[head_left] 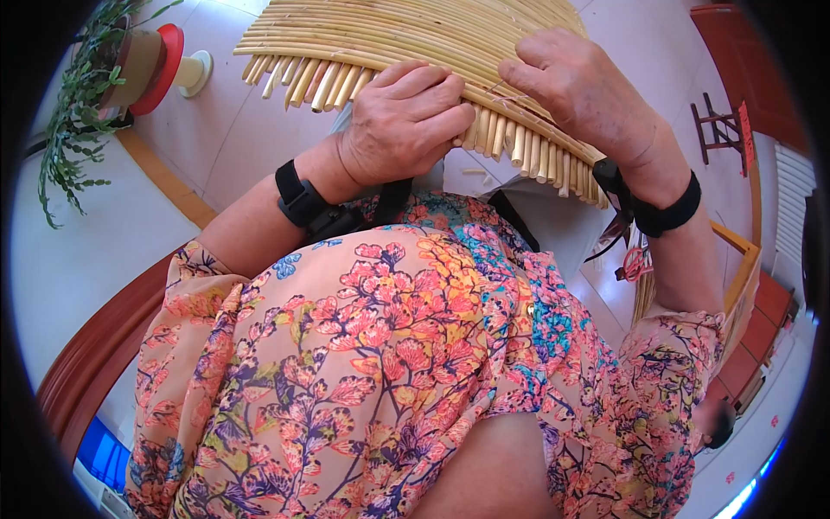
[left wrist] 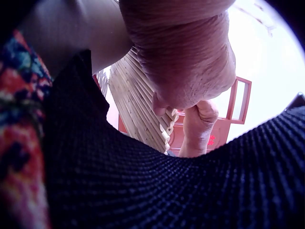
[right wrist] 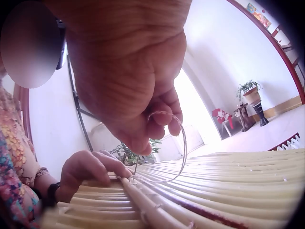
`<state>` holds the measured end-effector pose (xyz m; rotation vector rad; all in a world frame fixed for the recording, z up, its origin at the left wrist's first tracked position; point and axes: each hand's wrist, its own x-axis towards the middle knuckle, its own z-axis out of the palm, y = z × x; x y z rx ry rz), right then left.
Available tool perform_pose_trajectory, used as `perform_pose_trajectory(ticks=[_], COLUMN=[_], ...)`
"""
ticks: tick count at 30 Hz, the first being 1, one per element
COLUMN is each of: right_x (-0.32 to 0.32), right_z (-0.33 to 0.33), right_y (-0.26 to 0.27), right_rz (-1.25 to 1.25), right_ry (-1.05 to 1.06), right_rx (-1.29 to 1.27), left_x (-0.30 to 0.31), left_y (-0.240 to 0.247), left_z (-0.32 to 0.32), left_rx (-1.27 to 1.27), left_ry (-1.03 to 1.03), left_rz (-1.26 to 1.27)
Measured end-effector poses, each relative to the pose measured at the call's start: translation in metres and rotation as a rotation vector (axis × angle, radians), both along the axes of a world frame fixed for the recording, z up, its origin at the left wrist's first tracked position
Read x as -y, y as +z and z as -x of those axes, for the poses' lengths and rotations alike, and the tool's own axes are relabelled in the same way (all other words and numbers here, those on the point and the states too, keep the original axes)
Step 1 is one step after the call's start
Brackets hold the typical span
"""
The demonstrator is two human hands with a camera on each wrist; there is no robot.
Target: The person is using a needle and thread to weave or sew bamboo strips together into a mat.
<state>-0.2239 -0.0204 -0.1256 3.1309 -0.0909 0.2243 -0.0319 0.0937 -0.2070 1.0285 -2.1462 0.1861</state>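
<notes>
A mat of pale stalks (head_left: 406,35), like reeds stitched side by side, spreads in front of the person in the head view. The left hand (head_left: 402,121) grips its near edge, fingers curled over a long stalk (right wrist: 147,202) that runs crosswise over the cut ends. To its right, the right hand (head_left: 588,91) is held just above the mat. Its fingertips pinch a thin needle (right wrist: 137,166), whose lower end meets the crosswise stalk close to the left fingertips. White thread (right wrist: 184,148) loops from the right fingers down to the mat.
Red-handled scissors (head_left: 635,264) hang below the right forearm. A leafy potted plant (head_left: 78,112) stands at the left, near a red round stool (head_left: 164,69). Off to the right are a small dark wooden stool (head_left: 724,130) and a wooden frame (head_left: 739,251).
</notes>
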Motion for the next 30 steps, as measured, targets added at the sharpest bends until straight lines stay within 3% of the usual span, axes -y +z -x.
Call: perform_pose_trajectory(ticks=[2, 15, 24, 26, 30], right_x=[-0.025, -0.018, 0.012, 0.015, 0.008], right_z=[-0.007, -0.006, -0.005, -0.003, 0.014], right_y=[0.015, 0.006, 0.060, 0.080, 0.111], right_rz=[0.040, 0.033, -0.208, -0.398, -0.506], right_ry=[0.035, 0.010, -0.051, -0.193, -0.382], right_rx=[0.007, 0.061, 0.050, -0.067, -0.041], left_x=[-0.023, -0.018, 0.018, 0.027, 0.045], left_y=[0.012, 0.015, 0.067, 0.086, 0.121], left_z=[-0.006, -0.006, -0.029, -0.038, -0.048], left_rx=[0.008, -0.005, 0.069, 0.110, 0.069], left_ry=[-0.005, 0.002, -0.083, -0.092, -0.159], left_rz=[0.025, 0.043, 0.310, 0.301, 0.307])
